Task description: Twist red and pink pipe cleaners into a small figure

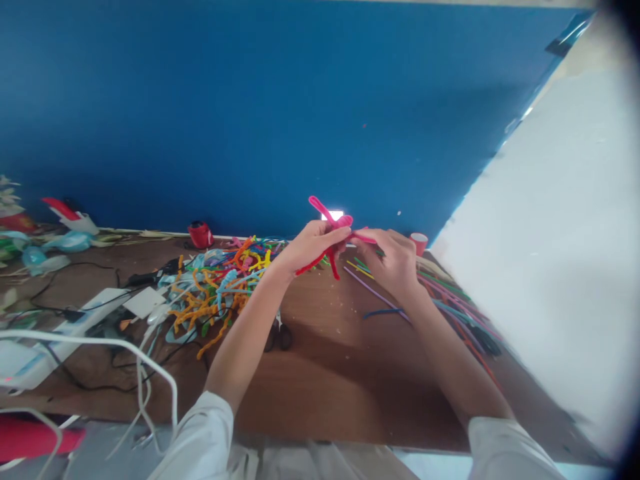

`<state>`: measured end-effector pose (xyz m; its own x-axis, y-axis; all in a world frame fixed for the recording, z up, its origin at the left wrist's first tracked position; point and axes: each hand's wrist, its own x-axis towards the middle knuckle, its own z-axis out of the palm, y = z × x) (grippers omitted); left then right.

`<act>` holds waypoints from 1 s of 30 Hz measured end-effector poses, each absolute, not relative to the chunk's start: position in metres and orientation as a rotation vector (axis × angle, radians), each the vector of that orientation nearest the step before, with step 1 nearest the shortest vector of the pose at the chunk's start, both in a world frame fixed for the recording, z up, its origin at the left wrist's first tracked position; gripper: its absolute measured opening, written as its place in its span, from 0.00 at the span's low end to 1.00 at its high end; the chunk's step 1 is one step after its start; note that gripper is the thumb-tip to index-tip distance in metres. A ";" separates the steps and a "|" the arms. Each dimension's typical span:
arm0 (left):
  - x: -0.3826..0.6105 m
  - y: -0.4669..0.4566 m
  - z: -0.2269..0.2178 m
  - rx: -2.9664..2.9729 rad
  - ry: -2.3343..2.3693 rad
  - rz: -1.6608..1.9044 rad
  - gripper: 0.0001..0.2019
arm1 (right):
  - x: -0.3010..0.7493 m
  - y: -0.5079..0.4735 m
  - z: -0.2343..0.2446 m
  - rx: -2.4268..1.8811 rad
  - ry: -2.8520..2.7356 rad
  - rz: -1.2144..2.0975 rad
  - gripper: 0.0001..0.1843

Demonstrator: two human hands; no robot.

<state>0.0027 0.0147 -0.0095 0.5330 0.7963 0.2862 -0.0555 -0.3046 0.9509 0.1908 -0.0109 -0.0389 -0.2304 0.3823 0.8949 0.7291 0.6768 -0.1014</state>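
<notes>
Above the middle of the brown table, my left hand [317, 240] is closed around a bundle of bent pink and red pipe cleaners [343, 223]. A folded pink loop sticks up past its fingertips, and red ends hang below the palm. My right hand [393, 257] pinches a pink strand at the bundle's right side, close to the left fingertips. The fingers partly hide where the strands meet.
Left of my hands lies a tangled heap of orange, yellow and blue pipe cleaners [215, 287]. Black-handled scissors [280, 335] rest beside it. Straight pipe cleaners [460, 307] lie at right, a power strip [70, 340] with cables at left. A blue wall panel [250, 120] stands behind.
</notes>
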 end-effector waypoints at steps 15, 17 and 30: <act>0.010 0.015 -0.016 1.914 0.743 1.086 0.15 | 0.181 -0.019 -0.033 -0.955 -1.772 0.107 0.19; 0.011 0.017 -0.018 1.952 0.792 1.118 0.13 | 0.177 -0.019 -0.035 -0.961 -1.731 0.153 0.20; 0.011 0.013 -0.014 2.147 0.974 1.239 0.11 | 0.167 -0.018 -0.039 -0.876 -1.376 0.852 0.18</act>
<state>0.0108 0.0129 -0.0142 0.3393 0.7706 0.5395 0.3425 -0.6354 0.6921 0.1671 -0.0176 -0.0387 0.0206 0.8968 0.4421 0.0043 0.4421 -0.8970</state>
